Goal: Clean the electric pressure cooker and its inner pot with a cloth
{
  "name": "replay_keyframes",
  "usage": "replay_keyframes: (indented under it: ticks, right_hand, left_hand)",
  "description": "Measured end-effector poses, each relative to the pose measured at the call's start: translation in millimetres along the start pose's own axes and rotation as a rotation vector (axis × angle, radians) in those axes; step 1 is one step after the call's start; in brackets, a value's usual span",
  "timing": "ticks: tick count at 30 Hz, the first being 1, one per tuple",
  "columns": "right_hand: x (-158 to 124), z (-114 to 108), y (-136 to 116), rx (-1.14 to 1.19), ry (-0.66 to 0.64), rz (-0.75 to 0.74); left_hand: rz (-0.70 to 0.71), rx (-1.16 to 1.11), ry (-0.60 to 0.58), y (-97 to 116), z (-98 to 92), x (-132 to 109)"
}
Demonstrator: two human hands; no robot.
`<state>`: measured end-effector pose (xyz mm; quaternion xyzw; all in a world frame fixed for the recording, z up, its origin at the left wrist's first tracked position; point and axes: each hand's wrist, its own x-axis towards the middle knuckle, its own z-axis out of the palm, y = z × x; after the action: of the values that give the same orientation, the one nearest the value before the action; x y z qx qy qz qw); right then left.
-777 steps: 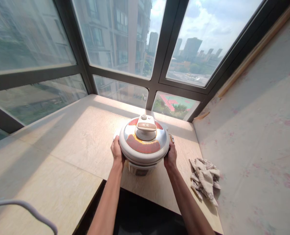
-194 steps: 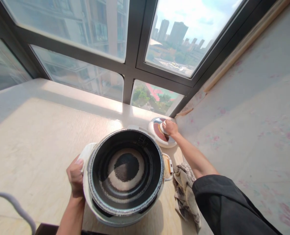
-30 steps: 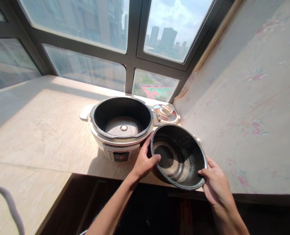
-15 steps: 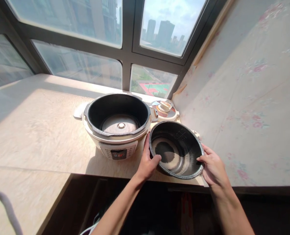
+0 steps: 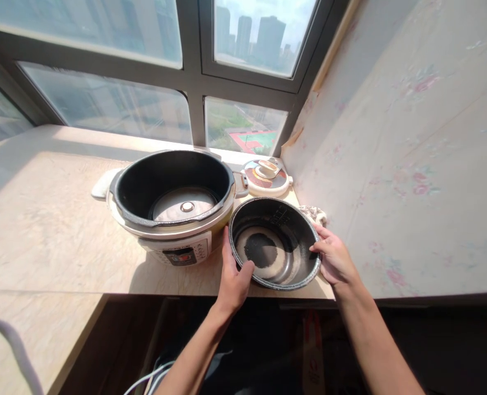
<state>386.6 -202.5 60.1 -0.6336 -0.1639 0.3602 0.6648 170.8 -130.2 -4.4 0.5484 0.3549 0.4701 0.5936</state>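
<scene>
Between my hands is a dark inner pot (image 5: 295, 249), its coating worn pale in a ring around the bottom. My left hand (image 5: 233, 280) is closed on its left side, thumb over the rim. On the opposite side my right hand (image 5: 334, 255) grips the rim, with the thumb inside. Just left of the pot stands a white electric pressure cooker (image 5: 173, 233), uncovered, with a round metal plate (image 5: 181, 204) and a small central knob in its black cavity. The cooker's lid (image 5: 267, 178) lies behind the pot, handle up.
A crumpled cloth (image 5: 315, 214) lies by the papered wall (image 5: 408, 164) on the right. Windows (image 5: 107, 104) rise behind the pale stone ledge (image 5: 62, 219). A grey cord (image 5: 10, 340) crosses the lower left, and white cables (image 5: 150, 378) hang below the ledge's front edge.
The view has shifted, so the cooker, lid and pot all appear further left. More of the cloth shows behind the pot. Both hands keep their hold on the pot.
</scene>
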Motion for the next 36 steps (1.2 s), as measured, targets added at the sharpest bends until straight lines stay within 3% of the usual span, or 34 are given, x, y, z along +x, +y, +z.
replay_keyframes:
  ticks: [16, 19, 22, 24, 27, 29, 32, 36]
  right_hand:
    - [14, -5, 8, -0.027, -0.117, -0.004]
    - [16, -5, 10, -0.027, -0.124, 0.011]
    - [24, -10, 13, -0.018, -0.069, -0.002]
    - [33, -19, 15, -0.064, 0.033, -0.111]
    - [48, -35, 20, -0.464, 0.121, -0.425]
    - [55, -42, 26, -0.873, 0.025, -0.539]
    - [61, -44, 38, -1.253, -0.109, -0.427]
    - [72, -38, 43, -1.411, -0.053, -0.35]
  left_hand:
    - [-0.015, 0.081, 0.084, -10, 6.2, -10]
    - [0.001, 0.131, 0.15, -8, 10.0, -14]
    - [0.008, 0.163, 0.229, -4, 15.1, -18]
    - [0.001, 0.156, 0.255, -2, 18.0, -20]
    - [-0.003, 0.14, 0.292, 0, 21.0, -21]
    - [-0.001, 0.13, 0.316, 0, 22.3, -21]
    - [-0.005, 0.116, 0.328, 1, 23.6, -22]
    - [0.002, 0.133, 0.319, 2, 22.6, -24]
